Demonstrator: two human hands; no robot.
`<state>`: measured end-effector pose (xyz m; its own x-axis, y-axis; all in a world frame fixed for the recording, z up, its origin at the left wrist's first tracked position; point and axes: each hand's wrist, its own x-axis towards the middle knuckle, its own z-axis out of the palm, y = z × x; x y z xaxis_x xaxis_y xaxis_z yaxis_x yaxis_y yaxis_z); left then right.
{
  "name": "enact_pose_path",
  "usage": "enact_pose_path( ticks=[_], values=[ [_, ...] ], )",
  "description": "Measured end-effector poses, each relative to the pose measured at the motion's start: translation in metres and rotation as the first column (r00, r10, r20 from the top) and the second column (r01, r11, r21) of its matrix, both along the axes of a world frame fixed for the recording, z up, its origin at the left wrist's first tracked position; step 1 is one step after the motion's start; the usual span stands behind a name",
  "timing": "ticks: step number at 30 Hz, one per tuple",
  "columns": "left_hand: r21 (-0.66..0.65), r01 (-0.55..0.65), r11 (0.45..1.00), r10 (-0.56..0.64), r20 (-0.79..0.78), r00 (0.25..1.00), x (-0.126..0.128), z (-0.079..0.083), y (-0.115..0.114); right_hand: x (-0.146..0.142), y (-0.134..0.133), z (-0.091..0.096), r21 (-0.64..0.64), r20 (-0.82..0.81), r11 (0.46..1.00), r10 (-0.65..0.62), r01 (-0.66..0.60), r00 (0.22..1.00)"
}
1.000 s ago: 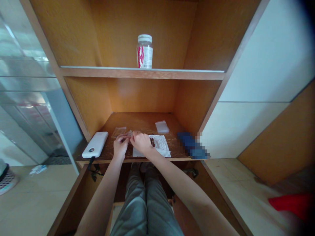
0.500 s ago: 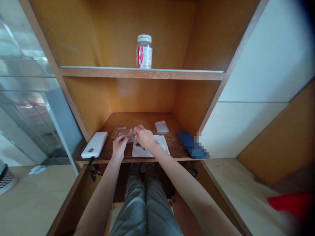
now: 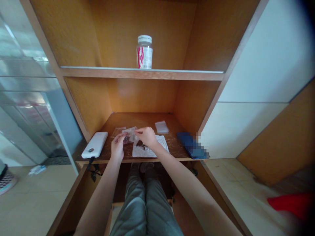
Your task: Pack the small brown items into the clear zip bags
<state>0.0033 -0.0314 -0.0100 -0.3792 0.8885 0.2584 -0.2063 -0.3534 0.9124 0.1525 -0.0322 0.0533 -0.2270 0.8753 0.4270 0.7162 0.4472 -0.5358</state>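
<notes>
the left hand [image 3: 117, 146] pinches a small clear plastic bag [image 3: 129, 134] between thumb and fingers, with something dark showing through the film near those fingers. the right hand [image 3: 147, 137] sits just beside it, its fingers [image 3: 137, 131] drawn together at the bag's right edge; whether they are clamped on the film or only touching it, i cannot tell. the two hands are close but apart, and the bag is held just above a sheet of white paper [image 3: 153, 150], which lies on the brown wooden shelf [image 3: 115, 154]. dark brown pieces [image 3: 141, 144] lie on that paper right under the right hand, too small to name.

left of the hands lies a white power bank [image 3: 94, 145] with a black cord [image 3: 91, 166] hanging over the shelf's front edge. to the right, a blue object [image 3: 189, 143], partly pixelated, sits near the shelf's right edge. behind the hands are a second clear bag [image 3: 118, 131] and a small folded clear bag [image 3: 161, 127], well apart from each other. higher up, on the shelf above, stands a clear jar with a white lid [image 3: 144, 52] and a red-and-white label.
</notes>
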Motion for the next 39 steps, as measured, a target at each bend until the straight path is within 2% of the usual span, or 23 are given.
enact_pose_path(
  ticks=[5, 10, 12, 15, 17, 22, 24, 27, 31, 33, 35, 39],
  values=[
    [-0.007, -0.008, 1.0, 0.008, 0.053, 0.999, -0.002, 0.0, 0.0, 0.006, 0.008, -0.002, -0.068, -0.242, 0.992, 0.084, -0.103, 0.967],
    [0.016, -0.011, 1.0, 0.01, 0.085, 0.996, -0.002, -0.002, 0.0, 0.007, 0.011, -0.006, -0.066, -0.327, 0.971, 0.198, -0.231, 0.924],
    [0.03, -0.004, 1.0, 0.002, 0.075, 0.997, -0.002, -0.002, 0.0, 0.008, 0.011, -0.006, -0.101, -0.36, 0.939, 0.274, -0.329, 0.892],
    [0.037, 0.008, 0.999, -0.01, 0.061, 0.998, -0.002, -0.001, -0.001, 0.01, 0.009, -0.003, -0.199, -0.437, 0.849, 0.37, -0.489, 0.82],
    [0.038, 0.007, 0.999, -0.009, 0.062, 0.998, -0.002, 0.001, -0.002, 0.01, 0.007, 0.0, -0.273, -0.483, 0.802, 0.364, -0.532, 0.796],
    [0.039, 0.028, 0.999, -0.034, 0.143, 0.989, -0.003, 0.003, -0.005, 0.009, 0.006, 0.013, -0.379, -0.594, 0.753, 0.248, -0.538, 0.765],
    [0.027, 0.07, 0.997, -0.073, 0.139, 0.988, -0.002, 0.004, -0.006, 0.007, 0.005, 0.019, -0.4, -0.631, 0.727, 0.222, -0.558, 0.743],
    [-0.011, 0.198, 0.98, -0.197, 0.027, 0.98, 0.001, 0.007, -0.008, 0.006, 0.003, 0.026, -0.437, -0.669, 0.678, 0.194, -0.591, 0.718],
    [-0.056, 0.408, 0.911, -0.412, -0.12, 0.903, 0.007, 0.012, -0.013, 0.007, 0.003, 0.027, -0.489, -0.688, 0.587, 0.195, -0.646, 0.699],
    [-0.044, 0.468, 0.883, -0.47, -0.107, 0.876, 0.01, 0.013, -0.015, 0.009, 0.005, 0.022, -0.488, -0.719, 0.531, 0.204, -0.692, 0.664],
    [-0.021, 0.508, 0.861, -0.508, -0.072, 0.858, 0.012, 0.013, -0.017, 0.011, 0.009, 0.017, -0.478, -0.745, 0.499, 0.206, -0.723, 0.634],
    [0.038, 0.56, 0.828, -0.561, 0.018, 0.828, 0.011, 0.012, -0.019, 0.015, 0.016, 0.007, -0.526, -0.729, 0.475, 0.175, -0.705, 0.662]
  ],
)
